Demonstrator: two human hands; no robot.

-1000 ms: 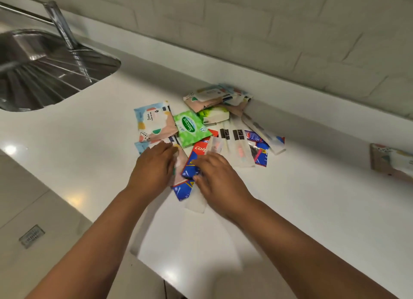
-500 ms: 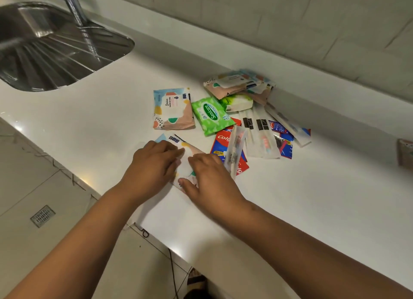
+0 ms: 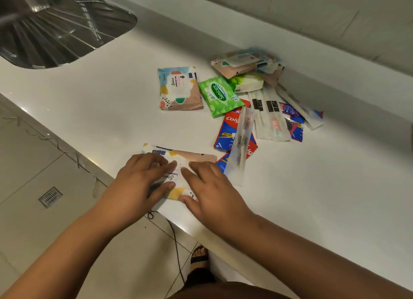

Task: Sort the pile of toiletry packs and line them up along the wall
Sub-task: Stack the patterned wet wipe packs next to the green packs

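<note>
**Both hands on one wipes pack at the counter's near edge**

While both of my hands lie on the patterned wet-wipes pack [image 3: 178, 162], it sits flat on the white countertop [image 3: 100, 111], close to the near edge and apart from the main pile. My left hand [image 3: 143, 178] covers its left part, fingers laid over the top and the thumb along the near side. My right hand [image 3: 210, 187] covers the right part, fingers straight across the label and the thumb against the near edge. Neither hand is closed around the pack; both press it from above.

Just right of my right hand, a clear toothbrush sleeve [image 3: 242, 146] lies slanted across a red and blue Colgate sachet [image 3: 228, 131]. Beyond these, more clear sleeves [image 3: 270, 117] lie side by side, with further blue sachets [image 3: 295, 126] at their right.

A second patterned wipes pack [image 3: 178, 88] lies alone on the left of the pile, touching or nearly touching a green Sanicare pack [image 3: 220, 95]. Behind that is a white and green pack [image 3: 248, 83]. A heap of patterned packs [image 3: 245, 61] sits nearest the wall [image 3: 312, 14], against the raised ledge.

A steel sink [image 3: 55, 26] occupies the far left. Below the counter edge I see floor tiles, a floor drain [image 3: 50, 197] and a sandalled foot [image 3: 200, 256].
</note>
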